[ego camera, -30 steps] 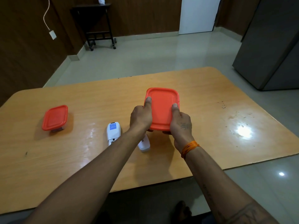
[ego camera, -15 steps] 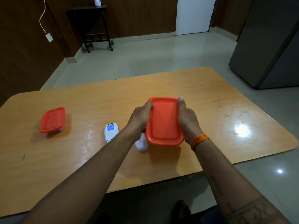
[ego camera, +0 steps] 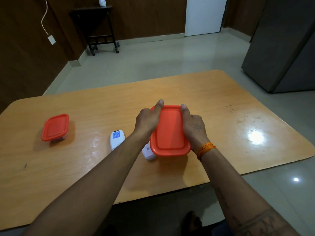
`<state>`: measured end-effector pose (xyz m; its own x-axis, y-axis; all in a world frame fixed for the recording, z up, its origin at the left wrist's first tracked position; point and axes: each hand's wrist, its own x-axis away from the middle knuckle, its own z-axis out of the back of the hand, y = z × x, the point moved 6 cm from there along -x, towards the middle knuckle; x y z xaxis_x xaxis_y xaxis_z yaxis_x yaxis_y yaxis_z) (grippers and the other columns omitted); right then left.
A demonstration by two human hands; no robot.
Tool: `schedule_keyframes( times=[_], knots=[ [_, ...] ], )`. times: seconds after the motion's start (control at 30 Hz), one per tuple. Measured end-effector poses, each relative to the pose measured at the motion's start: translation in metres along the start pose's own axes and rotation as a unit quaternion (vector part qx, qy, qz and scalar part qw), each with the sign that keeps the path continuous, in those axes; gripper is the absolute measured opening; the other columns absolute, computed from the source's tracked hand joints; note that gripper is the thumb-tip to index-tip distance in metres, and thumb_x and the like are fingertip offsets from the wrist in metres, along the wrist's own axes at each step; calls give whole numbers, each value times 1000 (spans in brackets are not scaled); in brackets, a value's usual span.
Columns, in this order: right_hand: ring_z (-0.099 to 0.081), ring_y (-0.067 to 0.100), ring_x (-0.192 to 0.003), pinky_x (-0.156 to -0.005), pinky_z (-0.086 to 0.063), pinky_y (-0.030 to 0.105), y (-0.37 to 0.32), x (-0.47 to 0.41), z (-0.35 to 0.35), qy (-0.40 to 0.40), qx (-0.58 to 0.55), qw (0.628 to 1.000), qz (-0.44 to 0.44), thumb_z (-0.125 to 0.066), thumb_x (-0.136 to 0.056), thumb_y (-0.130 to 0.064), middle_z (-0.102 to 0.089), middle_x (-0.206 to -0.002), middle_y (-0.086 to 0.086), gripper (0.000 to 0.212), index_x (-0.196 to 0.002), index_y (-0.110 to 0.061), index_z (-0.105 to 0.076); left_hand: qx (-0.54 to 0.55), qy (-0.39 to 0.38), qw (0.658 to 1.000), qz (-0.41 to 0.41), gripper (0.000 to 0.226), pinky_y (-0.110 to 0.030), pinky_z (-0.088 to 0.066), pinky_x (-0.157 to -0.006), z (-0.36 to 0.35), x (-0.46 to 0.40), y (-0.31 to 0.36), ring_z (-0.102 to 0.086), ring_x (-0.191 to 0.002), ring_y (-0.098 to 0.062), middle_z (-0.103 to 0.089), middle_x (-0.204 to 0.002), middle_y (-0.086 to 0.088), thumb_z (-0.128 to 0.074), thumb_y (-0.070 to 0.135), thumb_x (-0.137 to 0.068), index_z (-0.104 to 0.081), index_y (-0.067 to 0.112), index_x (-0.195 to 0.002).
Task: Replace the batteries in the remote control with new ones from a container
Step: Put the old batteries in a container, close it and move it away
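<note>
A container with an orange-red lid is at the middle of the wooden table, held between both hands. My left hand grips its left side with the thumb along the lid's edge. My right hand grips its right side. A white remote control lies face down just left of my left forearm. A second white piece lies partly hidden under my left wrist and the container. What the container holds is hidden by the lid.
A smaller container with an orange-red lid stands on the table's left part. The table's near edge runs below my forearms. A dark side table stands by the far wall, and a grey cabinet at the right.
The container has come down and toward me, from tilted up in the air to level over the table. Both hands slid from its near end to its long sides.
</note>
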<state>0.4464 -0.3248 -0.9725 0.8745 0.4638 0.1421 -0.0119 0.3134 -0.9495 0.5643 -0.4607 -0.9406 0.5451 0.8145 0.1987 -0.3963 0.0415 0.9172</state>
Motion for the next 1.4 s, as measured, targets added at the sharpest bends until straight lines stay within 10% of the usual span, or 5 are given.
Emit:
schedule_keyframes(
  times=[0.27, 0.6, 0.8, 1.4],
  knots=[
    [-56, 31, -77, -67, -41, 36, 12, -19, 37, 70, -12, 996, -55, -34, -91, -78, -60, -86, 8, 74, -95, -10, -62, -1, -25, 999, -46, 36, -44, -65, -62, -8, 47, -23, -70, -86, -31, -66, -90, -12, -60, 38, -102, -55, 10, -78],
    [-66, 21, -91, -78, -62, 52, -16, 13, 44, 76, -39, 994, 61, -58, -98, -41, -67, -99, -5, 28, -113, -19, -67, 97, 60, 992, -57, 40, -42, -67, -68, -20, 24, -15, -76, -87, -33, -72, -93, -18, -63, 36, -103, -62, 2, -82],
    [-65, 28, -104, -83, -58, 44, -15, -31, 69, 84, -41, 994, 48, -55, -96, -24, -67, -119, 7, 43, -138, -11, -58, 129, 31, 988, -73, 20, -48, -66, -82, -59, -16, 10, -75, -95, -28, -76, -101, -10, -72, 32, -95, -73, 12, -96],
    [-74, 23, -99, -94, -62, 42, 29, -334, 187, 191, -57, 980, 6, -68, -88, -12, -77, -110, 3, 30, -115, -16, -79, 175, -60, 982, -51, 26, -37, -66, -84, -289, -228, 70, -79, -90, -21, -81, -99, -7, -83, 24, -84, -79, 9, -105]
  ],
)
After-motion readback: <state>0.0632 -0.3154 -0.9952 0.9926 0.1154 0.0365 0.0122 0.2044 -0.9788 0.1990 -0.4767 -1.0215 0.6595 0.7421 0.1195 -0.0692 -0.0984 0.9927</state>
